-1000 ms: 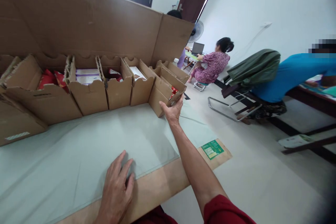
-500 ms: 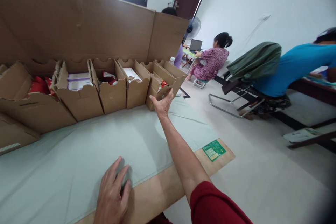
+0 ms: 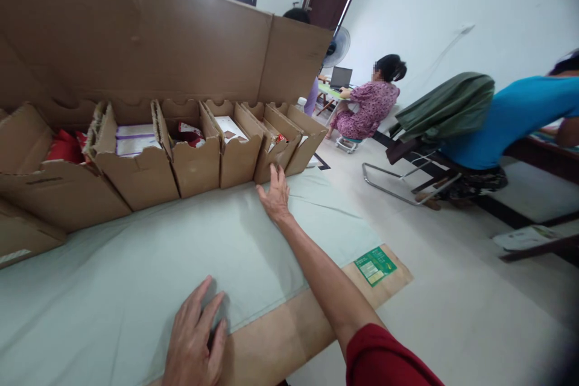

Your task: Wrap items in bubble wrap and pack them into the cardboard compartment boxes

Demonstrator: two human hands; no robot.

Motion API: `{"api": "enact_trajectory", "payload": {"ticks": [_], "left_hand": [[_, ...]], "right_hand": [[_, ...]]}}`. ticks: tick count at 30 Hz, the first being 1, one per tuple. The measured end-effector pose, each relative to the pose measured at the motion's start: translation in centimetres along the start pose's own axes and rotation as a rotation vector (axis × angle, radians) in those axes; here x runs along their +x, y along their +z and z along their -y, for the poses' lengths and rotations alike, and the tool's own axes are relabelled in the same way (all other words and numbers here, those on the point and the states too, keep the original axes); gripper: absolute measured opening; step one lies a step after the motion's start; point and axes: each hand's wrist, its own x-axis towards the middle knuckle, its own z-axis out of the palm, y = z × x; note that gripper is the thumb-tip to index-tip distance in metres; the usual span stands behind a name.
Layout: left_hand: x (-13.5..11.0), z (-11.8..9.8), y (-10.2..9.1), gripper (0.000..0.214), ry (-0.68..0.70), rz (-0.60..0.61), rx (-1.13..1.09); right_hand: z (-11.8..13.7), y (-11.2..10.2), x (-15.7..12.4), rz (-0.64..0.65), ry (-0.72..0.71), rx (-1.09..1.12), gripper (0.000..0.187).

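My right hand (image 3: 275, 193) is stretched far forward, fingers open and flat, touching the foot of the small cardboard box (image 3: 277, 160) near the right end of a row of open boxes. That box holds red packets. My left hand (image 3: 194, 338) lies flat and open on the pale green cloth (image 3: 136, 265) at the near edge. The other boxes (image 3: 136, 163) in the row hold red packets and white packs. A tall cardboard sheet (image 3: 149, 42) stands behind the row.
Bare cardboard with a green label (image 3: 375, 265) sticks out from under the cloth at the right. On the floor beyond, a person in blue (image 3: 511, 120) leans over a metal chair (image 3: 407, 175) draped with a green coat. Another person (image 3: 366, 108) sits by a laptop and fan.
My right hand pushed the end box back into line with the row, then let go and dropped to the cloth in front of it. My left hand stayed flat.
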Motion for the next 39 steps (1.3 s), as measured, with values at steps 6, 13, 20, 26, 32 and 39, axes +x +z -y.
{"api": "enact_trajectory", "payload": {"ticks": [6, 13, 20, 26, 32, 39], "left_hand": [[-0.5, 0.2, 0.4, 0.038, -0.016, 0.019, -0.005], [0.0, 0.0, 0.1, 0.036, -0.027, -0.004, -0.027], [0.9, -1.4, -0.5, 0.03, -0.176, -0.082, -0.122], [0.6, -1.6, -1.2, 0.034, -0.36, -0.084, -0.218], [2.4, -4.9, -1.9, 0.059, -0.609, -0.003, -0.419], [4.9, -4.3, -2.4, 0.043, -0.722, -0.005, -0.521]], "right_hand": [[1.4, -4.0, 0.5, 0.03, -0.11, 0.078, 0.058], [9.1, -6.4, 6.3, 0.161, -0.282, -0.083, 0.048], [6.9, -10.4, -0.4, 0.097, -0.295, -0.019, 0.02], [-3.3, -21.0, -12.9, 0.097, -0.196, 0.203, 0.017], [-10.6, -24.0, -17.7, 0.21, 0.086, 0.438, 0.082], [-5.4, -17.6, -14.6, 0.286, -0.027, 0.313, 0.028]]}}
